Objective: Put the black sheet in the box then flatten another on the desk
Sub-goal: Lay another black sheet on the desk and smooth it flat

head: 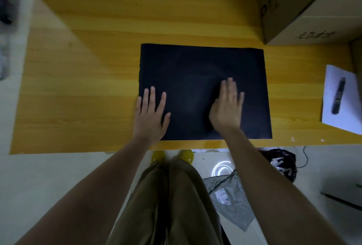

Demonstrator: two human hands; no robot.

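The large rectangular black sheet (203,64) lies spread on the yellow wood-grain desk (98,58), its near edge just inside the desk's front edge. Both hands are flat, palms down, gripping nothing: the left hand (150,113) rests on the sheet's near-left corner with its outer fingers overhanging onto bare wood, and the right hand (227,107) presses nearer the sheet's middle; the two are clearly apart. A faint raised ripple shows in the sheet beyond the right hand, so flattening seems unfinished. Risks, as judgement: an uneven push from the right hand could drive that ripple into a crease rather than out to an edge; with the left hand only half on the corner, the sheet may slide or rotate toward the desk's front edge and droop over it. The brown cardboard box (305,19) stands at the far right of the desk, apart from the sheet; whether it is open cannot be told. A white paper with a dark pen-like object (338,95) lies at the right edge, clear of the sheet. The room is dim; the floor is pale, with a grey plastic bag (231,197) and dark clutter lying beside the person's legs.
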